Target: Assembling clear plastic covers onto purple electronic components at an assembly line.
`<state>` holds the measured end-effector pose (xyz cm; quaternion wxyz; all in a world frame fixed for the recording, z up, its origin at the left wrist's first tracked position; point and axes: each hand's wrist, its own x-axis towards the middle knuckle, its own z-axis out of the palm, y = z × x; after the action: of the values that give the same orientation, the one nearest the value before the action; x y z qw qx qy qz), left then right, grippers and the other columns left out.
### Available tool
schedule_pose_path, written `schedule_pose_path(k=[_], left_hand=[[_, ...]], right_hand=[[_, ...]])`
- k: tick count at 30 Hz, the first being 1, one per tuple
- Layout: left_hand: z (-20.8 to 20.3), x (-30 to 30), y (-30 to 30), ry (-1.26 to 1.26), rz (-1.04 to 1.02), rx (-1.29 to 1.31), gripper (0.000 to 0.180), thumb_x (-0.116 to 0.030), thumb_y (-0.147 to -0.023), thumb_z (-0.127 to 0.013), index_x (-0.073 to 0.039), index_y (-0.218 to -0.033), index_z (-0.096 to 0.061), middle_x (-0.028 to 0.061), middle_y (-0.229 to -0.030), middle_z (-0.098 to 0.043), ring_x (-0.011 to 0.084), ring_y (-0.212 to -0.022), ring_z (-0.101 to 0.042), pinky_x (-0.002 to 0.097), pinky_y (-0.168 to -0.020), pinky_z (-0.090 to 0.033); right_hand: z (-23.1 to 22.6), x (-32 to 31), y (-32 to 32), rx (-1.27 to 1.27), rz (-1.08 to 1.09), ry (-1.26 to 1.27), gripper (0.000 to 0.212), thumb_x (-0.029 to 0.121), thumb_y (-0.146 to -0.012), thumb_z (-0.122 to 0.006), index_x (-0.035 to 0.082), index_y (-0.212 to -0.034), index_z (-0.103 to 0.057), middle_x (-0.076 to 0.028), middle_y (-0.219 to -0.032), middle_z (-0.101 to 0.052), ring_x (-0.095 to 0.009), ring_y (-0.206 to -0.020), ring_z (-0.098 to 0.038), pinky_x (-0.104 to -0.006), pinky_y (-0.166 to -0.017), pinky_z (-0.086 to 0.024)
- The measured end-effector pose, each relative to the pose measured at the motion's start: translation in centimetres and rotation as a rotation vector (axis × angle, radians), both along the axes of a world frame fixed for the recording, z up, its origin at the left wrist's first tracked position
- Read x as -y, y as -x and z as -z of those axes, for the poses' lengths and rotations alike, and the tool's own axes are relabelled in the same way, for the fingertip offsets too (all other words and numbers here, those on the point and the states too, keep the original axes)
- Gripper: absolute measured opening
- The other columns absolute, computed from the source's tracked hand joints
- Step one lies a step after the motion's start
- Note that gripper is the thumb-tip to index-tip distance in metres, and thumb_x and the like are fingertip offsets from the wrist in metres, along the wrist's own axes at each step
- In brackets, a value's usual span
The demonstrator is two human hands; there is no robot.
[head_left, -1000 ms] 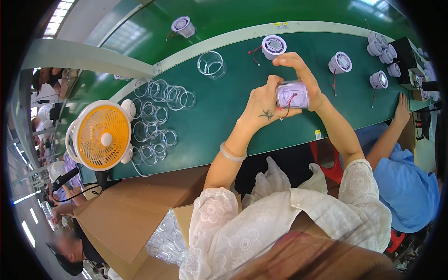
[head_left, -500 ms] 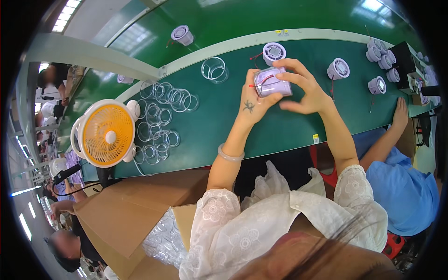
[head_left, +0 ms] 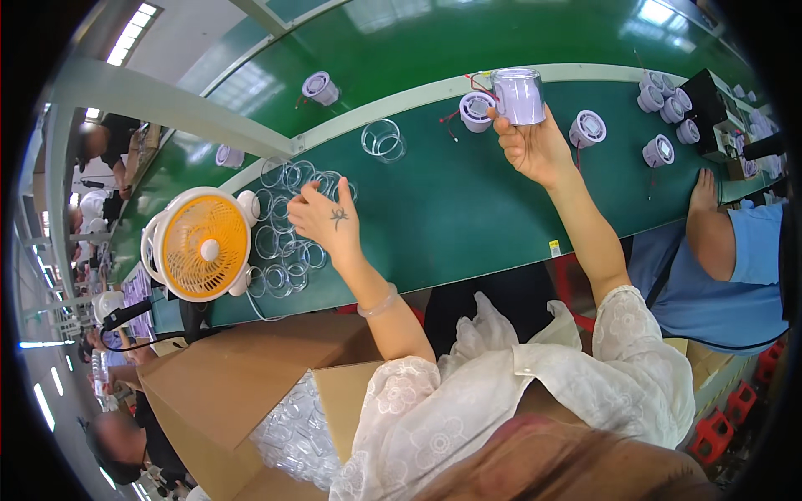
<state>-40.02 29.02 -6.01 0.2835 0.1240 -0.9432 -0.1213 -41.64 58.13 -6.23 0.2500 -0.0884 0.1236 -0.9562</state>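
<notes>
In my right hand (head_left: 536, 152), raised over the far side of the bench, is a lilac round housing (head_left: 520, 98) with a clear plastic sleeve around it. My fingers grip its lower part, and red wires show beside it. My left hand (head_left: 330, 219) hovers at the near edge of a group of clear plastic rings (head_left: 299, 177), thumb and fingers apart, with nothing seen in it. Its fingertips partly cover some rings, so contact is hard to judge. Two overlapping clear rings (head_left: 383, 140) lie apart, farther back.
An orange and white fan (head_left: 205, 246) stands left of the rings. Several lilac housings with wires, such as one (head_left: 588, 128), sit along the bench at right. A cardboard box (head_left: 242, 367) of clear rings is below. At right, a co-worker in blue (head_left: 710, 275) rests a hand on the bench.
My hands have parted. The left has let go of the housing and moved left to the rings; the right has lifted the housing away and turned it upright.
</notes>
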Motion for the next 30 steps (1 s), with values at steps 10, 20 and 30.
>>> schedule_pose_path(k=[10, 20, 30], left_hand=[[0.3, 0.8, -2.0, -0.105, 0.113, 0.222, 0.04, -0.038, -0.058, -0.07, -0.011, -0.084, -0.055, 0.012, -0.092, -0.046, 0.0286, -0.08, -0.049, 0.0377, -0.067, -0.04], [1.5, 1.3, -1.3, -0.334, 0.202, 0.057, 0.026, -0.015, -0.067, -0.065, -0.008, -0.088, -0.05, 0.0101, -0.093, -0.047, 0.0235, -0.069, -0.052, 0.0324, -0.062, -0.042], [0.4, -0.4, -0.7, -0.626, 0.296, -0.218, 0.022, -0.008, -0.073, -0.058, -0.002, -0.087, -0.043, 0.0123, -0.1, -0.034, 0.0258, -0.102, -0.039, 0.0335, -0.08, -0.037]], right_hand=[[1.4, -5.0, 13.0, -0.603, 1.224, -1.851, 0.051, 0.013, -0.066, -0.064, 0.005, -0.111, -0.043, -0.013, -0.104, -0.051, -0.025, -0.087, -0.052, -0.0321, -0.072, -0.041], [-1.5, -6.8, 7.9, -0.951, 0.822, -2.257, 0.05, 0.032, -0.068, -0.062, 0.011, -0.111, -0.048, -0.015, -0.121, -0.041, -0.032, -0.108, -0.04, -0.0388, -0.089, -0.035], [-0.8, -13.0, -2.2, -0.635, 0.393, -2.118, 0.066, 0.008, -0.055, -0.068, 0.009, -0.116, -0.042, -0.014, -0.109, -0.049, -0.029, -0.099, -0.048, -0.0308, -0.086, -0.037]])
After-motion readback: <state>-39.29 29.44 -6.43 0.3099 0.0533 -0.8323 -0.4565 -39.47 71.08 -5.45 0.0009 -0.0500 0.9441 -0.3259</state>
